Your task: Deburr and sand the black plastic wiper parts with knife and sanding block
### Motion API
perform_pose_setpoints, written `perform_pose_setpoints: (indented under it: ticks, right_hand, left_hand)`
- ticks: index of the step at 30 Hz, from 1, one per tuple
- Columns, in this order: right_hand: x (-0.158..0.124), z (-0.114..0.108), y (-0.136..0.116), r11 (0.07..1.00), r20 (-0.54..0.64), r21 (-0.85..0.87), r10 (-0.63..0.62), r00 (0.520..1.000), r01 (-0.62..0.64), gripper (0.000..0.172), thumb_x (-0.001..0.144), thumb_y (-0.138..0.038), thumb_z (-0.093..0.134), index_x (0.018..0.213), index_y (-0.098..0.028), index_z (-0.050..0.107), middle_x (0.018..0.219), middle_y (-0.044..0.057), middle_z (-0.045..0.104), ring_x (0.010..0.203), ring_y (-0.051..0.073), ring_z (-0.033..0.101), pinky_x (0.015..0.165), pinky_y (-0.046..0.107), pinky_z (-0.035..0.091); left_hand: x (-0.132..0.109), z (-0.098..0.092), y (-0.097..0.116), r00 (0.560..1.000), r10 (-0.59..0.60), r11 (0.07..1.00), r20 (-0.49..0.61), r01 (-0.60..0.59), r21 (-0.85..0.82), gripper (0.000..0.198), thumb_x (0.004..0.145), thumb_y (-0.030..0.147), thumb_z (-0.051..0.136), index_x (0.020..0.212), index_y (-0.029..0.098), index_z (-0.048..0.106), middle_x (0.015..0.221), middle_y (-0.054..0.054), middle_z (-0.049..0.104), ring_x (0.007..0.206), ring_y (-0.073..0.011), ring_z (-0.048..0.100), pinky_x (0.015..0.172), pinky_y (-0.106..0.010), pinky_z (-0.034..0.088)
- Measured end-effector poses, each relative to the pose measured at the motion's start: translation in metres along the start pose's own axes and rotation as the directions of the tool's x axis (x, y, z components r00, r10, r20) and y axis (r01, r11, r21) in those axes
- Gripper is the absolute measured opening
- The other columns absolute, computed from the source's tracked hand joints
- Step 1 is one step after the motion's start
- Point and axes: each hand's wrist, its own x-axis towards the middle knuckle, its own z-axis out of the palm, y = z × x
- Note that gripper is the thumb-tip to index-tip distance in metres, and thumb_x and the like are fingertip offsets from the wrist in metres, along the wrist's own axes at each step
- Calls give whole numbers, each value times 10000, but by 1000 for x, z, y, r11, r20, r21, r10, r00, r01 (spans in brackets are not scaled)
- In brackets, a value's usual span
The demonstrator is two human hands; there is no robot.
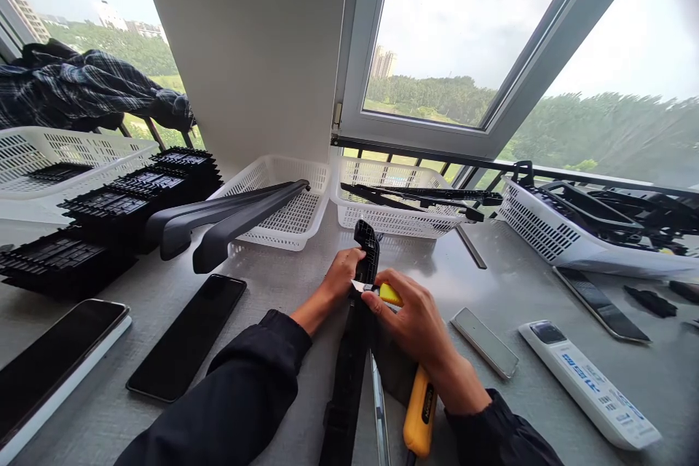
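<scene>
We see a long black strip (pixel 349 378) running away from us above the metal table (pixel 437 262), its curved far end raised; we cannot tell whether its underside touches the tabletop. The left hand (pixel 339 278) is clasped around the strip just below that far end. The right hand (pixel 418 317) grips a yellow-handled cutter (pixel 389 294), and we see its blade crossing the strip close to the left thumb, though we cannot tell how deep it bites. Just right of the strip lie a shiny metal bar (pixel 378 400) and an orange tool handle (pixel 420 415). Beyond the strip stands a white basket (pixel 390 224) with thin black pieces; left of the strip lies a black phone (pixel 188 335).
</scene>
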Motion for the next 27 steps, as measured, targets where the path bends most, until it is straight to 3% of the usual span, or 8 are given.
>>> perform_pose_setpoints:
  ticks: [15,27]
  right_hand:
    - [-2,2,-6,998,-21,-54,34,999,-35,292,1036,-533,613,978,-248,638,903,2,716,834,207,648,763,288,414]
    - [-2,2,-10,994,-53,-102,33,998,-39,297,1031,-534,605,963,-249,653,870,5,727,791,204,658,729,280,414]
  left_hand:
    - [9,2,-13,995,72,996,-62,-69,55,280,849,324,540,602,243,436,617,33,440,637,-168,429,625,-300,402]
    - [14,-1,-23,986,115,982,-124,-93,166,221,876,319,549,673,240,585,734,-27,604,870,-231,596,828,-321,475]
